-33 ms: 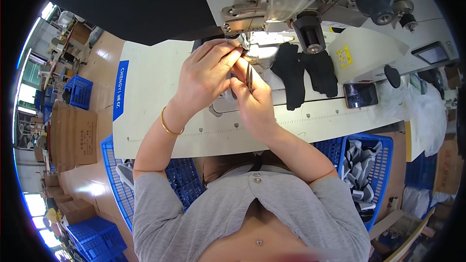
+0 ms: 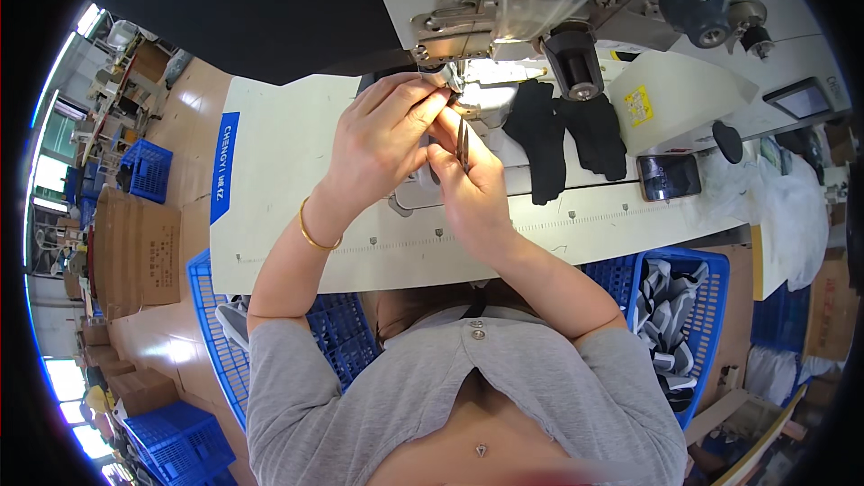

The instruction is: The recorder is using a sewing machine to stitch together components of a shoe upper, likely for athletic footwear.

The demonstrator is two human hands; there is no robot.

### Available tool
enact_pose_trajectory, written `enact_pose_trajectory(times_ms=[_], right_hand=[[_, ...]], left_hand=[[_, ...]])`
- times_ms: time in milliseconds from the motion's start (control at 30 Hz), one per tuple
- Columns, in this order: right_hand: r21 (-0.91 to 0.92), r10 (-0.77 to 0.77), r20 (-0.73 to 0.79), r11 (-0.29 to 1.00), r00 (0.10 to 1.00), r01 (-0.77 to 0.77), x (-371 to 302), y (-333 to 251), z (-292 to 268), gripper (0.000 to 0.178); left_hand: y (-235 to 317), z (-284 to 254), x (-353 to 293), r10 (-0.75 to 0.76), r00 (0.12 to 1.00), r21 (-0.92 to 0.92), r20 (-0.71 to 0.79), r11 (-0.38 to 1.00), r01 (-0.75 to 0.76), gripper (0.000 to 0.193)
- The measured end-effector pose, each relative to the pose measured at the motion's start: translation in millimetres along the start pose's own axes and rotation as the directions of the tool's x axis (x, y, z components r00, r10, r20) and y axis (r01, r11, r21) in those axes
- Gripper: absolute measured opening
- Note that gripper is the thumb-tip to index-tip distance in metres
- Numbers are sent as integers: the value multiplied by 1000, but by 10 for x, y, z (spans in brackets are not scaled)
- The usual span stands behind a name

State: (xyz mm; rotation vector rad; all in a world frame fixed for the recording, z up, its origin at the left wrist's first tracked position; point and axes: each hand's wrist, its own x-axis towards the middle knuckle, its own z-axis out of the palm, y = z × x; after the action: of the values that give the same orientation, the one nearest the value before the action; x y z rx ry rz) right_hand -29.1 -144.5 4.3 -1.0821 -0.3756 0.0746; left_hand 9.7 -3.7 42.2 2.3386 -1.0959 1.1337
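Observation:
Both my hands meet under the lit needle area of a sewing machine (image 2: pixel 454 36). My left hand (image 2: pixel 382 130) is closed, its fingertips pinched together beside the presser foot (image 2: pixel 450 81). What they pinch is hidden, though a bit of dark material shows there. My right hand (image 2: pixel 472 189) touches the left one and is closed around a small dark pointed tool (image 2: pixel 463 144), like tweezers or thread snips, its tips pointing away from me. To the right of my hands, two black sock-like knit pieces (image 2: pixel 537 148) lie on the white machine table (image 2: pixel 297 189).
A phone (image 2: pixel 669 177) lies on the table's right part, near clear plastic bags (image 2: pixel 787 216). Blue baskets stand under the near edge; the right basket (image 2: pixel 711 324) holds grey, white and black pieces. Cardboard boxes (image 2: pixel 135 252) stand on the floor at left.

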Motion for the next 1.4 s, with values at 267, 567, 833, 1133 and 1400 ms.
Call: enact_pose_trajectory(times_ms=[267, 567, 833, 1133, 1400], right_hand=[[-164, 205, 18, 966, 979, -200, -164, -71, -183, 30], [-267, 62, 35, 962, 997, -51, -337, -56, -327, 26], [-256, 82, 163, 966, 983, -38, -462, -146, -254, 19], [-219, -370, 310, 869, 876, 444, -241, -320, -112, 25], [-11, 695, 287, 691, 659, -723, -18, 115, -128, 24]], left_hand=[[51, -66, -201, -39, 997, 164, -67, 985, 50, 35], [-41, 89, -103, -85, 994, 241, -70, 965, 100, 26], [-592, -598, -382, -686, 718, -307, 121, 662, 684, 16], [-521, -1201, -816, -354, 655, -710, 668, -39, 703, 30], [49, -639, -743, -411, 556, -621, 723, -33, 783, 20]])
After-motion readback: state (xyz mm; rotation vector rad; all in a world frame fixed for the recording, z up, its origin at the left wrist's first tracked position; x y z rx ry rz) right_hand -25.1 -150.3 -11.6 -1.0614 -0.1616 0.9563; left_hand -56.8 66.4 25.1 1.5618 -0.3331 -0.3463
